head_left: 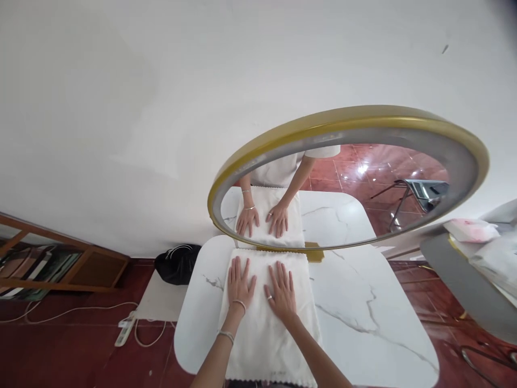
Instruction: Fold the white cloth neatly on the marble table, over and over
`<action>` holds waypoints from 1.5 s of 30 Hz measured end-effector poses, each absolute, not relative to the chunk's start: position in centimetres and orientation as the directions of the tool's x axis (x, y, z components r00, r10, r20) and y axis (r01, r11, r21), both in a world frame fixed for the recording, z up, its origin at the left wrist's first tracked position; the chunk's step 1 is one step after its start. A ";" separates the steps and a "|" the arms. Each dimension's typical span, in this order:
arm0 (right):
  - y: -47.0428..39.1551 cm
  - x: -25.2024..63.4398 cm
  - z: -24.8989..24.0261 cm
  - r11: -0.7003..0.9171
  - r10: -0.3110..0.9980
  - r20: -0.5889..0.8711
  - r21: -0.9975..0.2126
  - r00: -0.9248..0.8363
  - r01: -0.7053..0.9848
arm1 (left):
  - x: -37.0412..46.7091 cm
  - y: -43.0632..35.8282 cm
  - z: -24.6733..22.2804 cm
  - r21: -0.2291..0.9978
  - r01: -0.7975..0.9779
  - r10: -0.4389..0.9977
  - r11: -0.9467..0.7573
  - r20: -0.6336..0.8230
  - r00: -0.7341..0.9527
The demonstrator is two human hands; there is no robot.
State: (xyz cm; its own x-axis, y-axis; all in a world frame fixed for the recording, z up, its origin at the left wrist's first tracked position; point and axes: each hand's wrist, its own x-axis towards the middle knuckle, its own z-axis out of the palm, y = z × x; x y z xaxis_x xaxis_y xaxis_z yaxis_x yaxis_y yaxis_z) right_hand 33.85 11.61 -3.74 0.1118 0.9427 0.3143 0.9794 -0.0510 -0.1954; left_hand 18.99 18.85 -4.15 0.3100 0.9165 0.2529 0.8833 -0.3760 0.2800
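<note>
White scallop-edged cloth (266,339): apparently being smoothed on tabletop (351,296) by left hand (239,284) and right hand (281,292), both spread flat, nothing gripped; palm-lift probably required next.

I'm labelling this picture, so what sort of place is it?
Probably an indoor vanity corner, perhaps at home: a gold-rimmed rounded mirror over a white marble-patterned table, with a brown wooden shelf nearby.
</note>
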 end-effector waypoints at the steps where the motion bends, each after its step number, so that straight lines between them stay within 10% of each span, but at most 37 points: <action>1: 12.5 33.0 -3.7 -0.040 0.943 0.317 -0.199 0.103 0.979 | 18.0 19.6 -4.1 0.272 0.891 0.922 -0.363 0.244 0.301; 22: 26.3 28.5 -2.1 -0.286 0.953 0.032 -0.227 0.301 0.931 | 12.1 32.2 -3.2 0.299 0.874 0.923 -0.384 0.148 0.355; 35: 12.9 22.2 -3.5 0.011 0.983 0.182 -0.160 0.019 0.987 | 5.6 19.2 -3.8 0.244 0.911 0.930 -0.332 0.244 0.274; 45: 4.1 20.8 -3.7 -0.003 0.980 0.196 -0.133 0.029 0.991 | 4.1 7.8 -3.3 0.180 0.794 0.814 -0.580 0.169 0.556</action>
State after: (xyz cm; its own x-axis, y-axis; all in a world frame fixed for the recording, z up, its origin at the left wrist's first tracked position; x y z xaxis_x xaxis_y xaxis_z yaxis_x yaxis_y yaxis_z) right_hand 20.83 4.09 -3.72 0.0294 0.9802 0.1956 0.9912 -0.0032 -0.1327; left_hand 4.13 7.76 -3.32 0.5562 0.8138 0.1685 0.7943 -0.5802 0.1803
